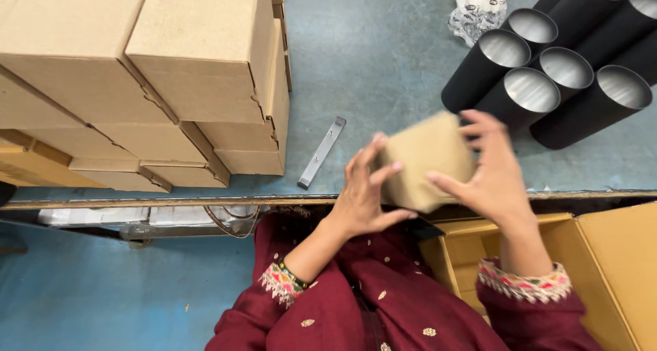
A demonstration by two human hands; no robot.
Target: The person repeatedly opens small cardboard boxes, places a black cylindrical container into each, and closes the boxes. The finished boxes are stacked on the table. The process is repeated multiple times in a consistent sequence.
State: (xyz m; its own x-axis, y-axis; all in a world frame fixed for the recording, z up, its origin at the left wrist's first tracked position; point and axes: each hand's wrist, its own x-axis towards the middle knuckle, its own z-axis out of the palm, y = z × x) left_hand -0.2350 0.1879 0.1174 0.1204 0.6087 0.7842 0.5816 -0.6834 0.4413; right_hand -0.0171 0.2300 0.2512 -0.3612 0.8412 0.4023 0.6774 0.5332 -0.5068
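Head view: small brown cardboard box [426, 161] up over the blue surface [383, 63] edge, pinched between left hand [366, 193] and right hand [489, 170], fingers spread round it. Looks mid-handling; a steadier grip probably needed next. Black tubes [547, 77] just beside, stacked cartons [157, 84] left, metal strip [321, 152] near.
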